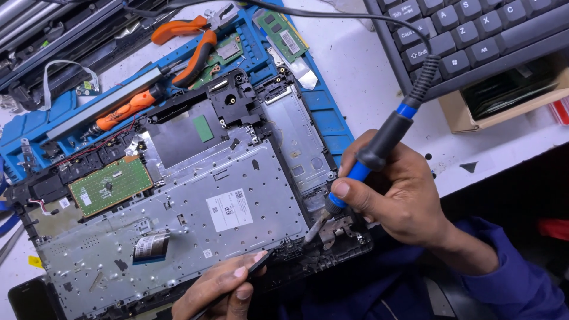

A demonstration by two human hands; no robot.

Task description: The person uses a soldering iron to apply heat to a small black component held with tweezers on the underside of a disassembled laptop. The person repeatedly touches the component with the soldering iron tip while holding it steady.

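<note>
Left hand (pixel 216 290) at bottom edge, grip pinched shut on thin dark tool (pixel 258 265), tip at laptop chassis (pixel 178 219) lower rim. Chassis lies open w/ metal kbd backplate up, on blue mat (pixel 323 112), center of white counter (pixel 361 71). Right hand (pixel 397 192) grip closed round blue/black soldering iron (pixel 370 157), tip touching chassis near right hinge. Kbd (pixel 474 35) top right. Orange pliers (pixel 192 44) and orange screwdriver (pixel 127 106) on mat, upper left. Green touchpad board (pixel 109 185) left.
</note>
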